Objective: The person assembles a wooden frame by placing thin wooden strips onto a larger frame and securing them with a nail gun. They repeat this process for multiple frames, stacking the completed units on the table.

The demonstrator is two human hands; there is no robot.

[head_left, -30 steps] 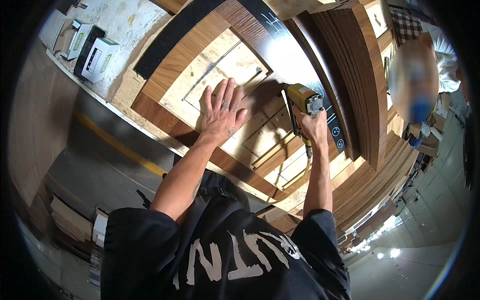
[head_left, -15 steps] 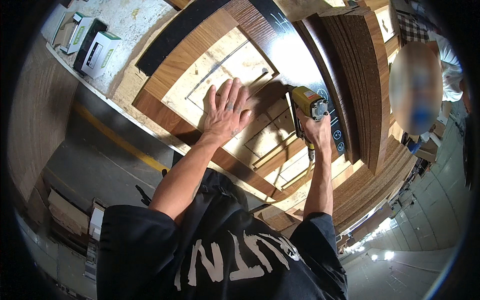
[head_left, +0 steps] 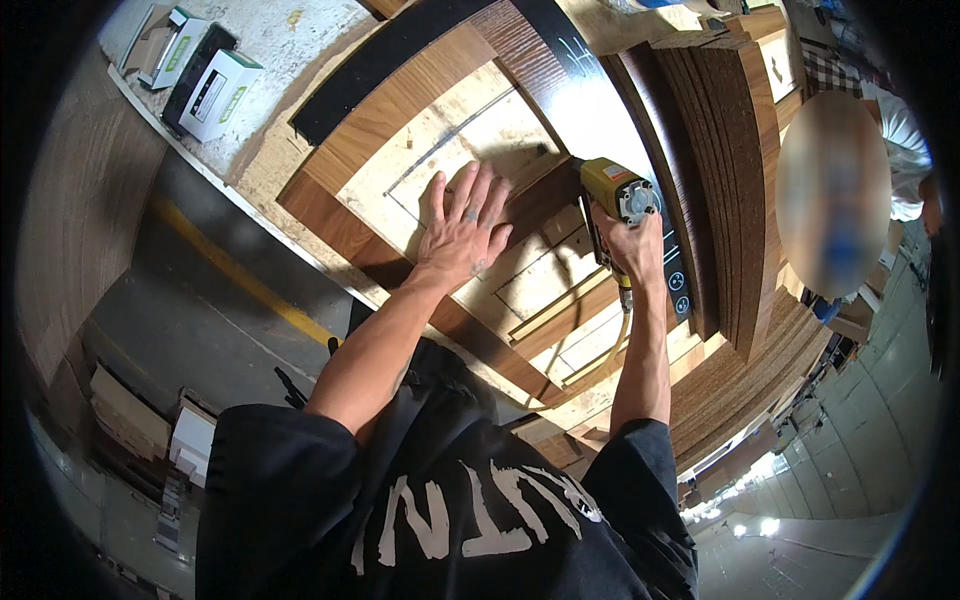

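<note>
My left hand (head_left: 462, 232) lies flat with its fingers spread, over the brown middle rail (head_left: 540, 192) of a wood-grain frame (head_left: 335, 155). My right hand (head_left: 632, 245) is wrapped around the handle of a yellow and black air nail gun (head_left: 612, 182). The gun's head is at the right end of that rail, where it meets a dark board edge; its tip is hidden. A yellowish air hose (head_left: 622, 340) runs down from the handle. Pale board with dark marks shows through the frame's openings.
Tall stacks of brown boards (head_left: 705, 180) stand right of the frame, with more boards (head_left: 740, 385) lower right. Small white and green boxes (head_left: 220, 95) sit on the bench at upper left. Another person (head_left: 895, 150) is at the far right.
The view has shifted slightly. My left hand stays at the middle rail, and the nail gun remains at the rail's right end in my right hand, with the rail showing more plainly.
</note>
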